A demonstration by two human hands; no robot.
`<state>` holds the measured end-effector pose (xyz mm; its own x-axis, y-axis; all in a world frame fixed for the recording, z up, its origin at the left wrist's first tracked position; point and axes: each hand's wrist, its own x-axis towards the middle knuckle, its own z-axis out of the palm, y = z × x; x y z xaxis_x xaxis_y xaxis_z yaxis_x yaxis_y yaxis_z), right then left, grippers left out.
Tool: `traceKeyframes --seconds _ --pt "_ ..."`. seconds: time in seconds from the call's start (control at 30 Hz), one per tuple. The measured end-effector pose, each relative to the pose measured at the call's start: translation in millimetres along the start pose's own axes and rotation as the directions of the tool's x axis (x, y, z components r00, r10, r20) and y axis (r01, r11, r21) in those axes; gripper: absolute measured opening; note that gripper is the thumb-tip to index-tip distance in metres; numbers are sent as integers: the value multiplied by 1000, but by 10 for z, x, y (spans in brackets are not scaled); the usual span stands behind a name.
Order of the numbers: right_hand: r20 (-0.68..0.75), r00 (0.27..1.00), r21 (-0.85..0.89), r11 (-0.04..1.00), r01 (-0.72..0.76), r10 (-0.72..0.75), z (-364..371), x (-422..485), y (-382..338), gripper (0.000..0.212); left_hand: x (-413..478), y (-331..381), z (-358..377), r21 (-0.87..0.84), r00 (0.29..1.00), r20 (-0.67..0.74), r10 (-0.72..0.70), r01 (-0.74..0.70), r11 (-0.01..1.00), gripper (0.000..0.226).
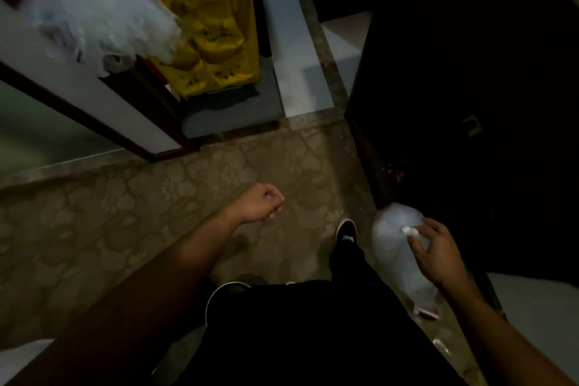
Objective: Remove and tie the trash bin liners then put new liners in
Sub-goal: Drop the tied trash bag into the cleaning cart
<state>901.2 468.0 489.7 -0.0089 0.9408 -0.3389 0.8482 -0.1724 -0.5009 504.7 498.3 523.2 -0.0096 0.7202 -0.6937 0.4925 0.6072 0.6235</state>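
The right hand (438, 252) seems to pinch the knotted top of a full, pale trash bag (393, 229) hanging by the right leg over patterned carpet (125, 213). The left hand (260, 202) is curled, empty. The black print on the yellow bag (219, 41) is too blurred to read.

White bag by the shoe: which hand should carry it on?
Right. The right hand holds the white bag at its knot; the left hand is curled, empty, and apart from it.

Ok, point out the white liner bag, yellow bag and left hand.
white liner bag (394, 252): head view, its middle body.
yellow bag (219, 44): head view, its front face.
left hand (259, 202): head view, back of the hand.
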Motion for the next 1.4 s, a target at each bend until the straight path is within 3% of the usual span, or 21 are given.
traceKeyframes --seconds 0.1,0.23,0.37,0.5,0.63,0.73,0.9,1.03,1.13,1.4 --pt "69 996 -3 999 49 -48 -98 506 -134 21 138 149 -32 -36 996 -49 -78 76 996 13" --pt "197 955 25 975 222 -222 -187 1061 -592 16 95 145 -102 -38 983 -122 -137 133 990 16" --pt "343 859 96 924 371 -381 -157 1506 -1201 20 -74 -84 -221 -51 936 -226 -269 265 963 28" --pt "421 748 164 854 494 -514 -26 1935 -1831 30 -250 -436 -246 -220 874 -304 -379 322 921 39" --pt "451 653 229 786 574 -609 75 2287 -2474 34 -267 -530 -335 -285 805 -298 -514 438 852 22" --pt "470 611 235 758 609 -637 138 2545 -2873 33 -150 -582 -402 -434 789 -317 -526 372 820 29" --pt "478 609 181 750 636 -633 55 2965 -3458 25 252 -576 -782 -507 817 -284 -502 316 802 28" --pt "427 619 141 724 675 -660 -107 3318 -3871 20 794 -402 -1337 -410 897 -251 -364 243 879 30" --pt "384 632 145 720 678 -673 -208 3539 -4218 20 1173 -180 -1784 -382 918 -270 -290 175 908 26" --pt "147 667 396 661 637 -730 -648 3885 -5281 20 1618 364 -2736 -404 925 -304 -226 90 910 19"
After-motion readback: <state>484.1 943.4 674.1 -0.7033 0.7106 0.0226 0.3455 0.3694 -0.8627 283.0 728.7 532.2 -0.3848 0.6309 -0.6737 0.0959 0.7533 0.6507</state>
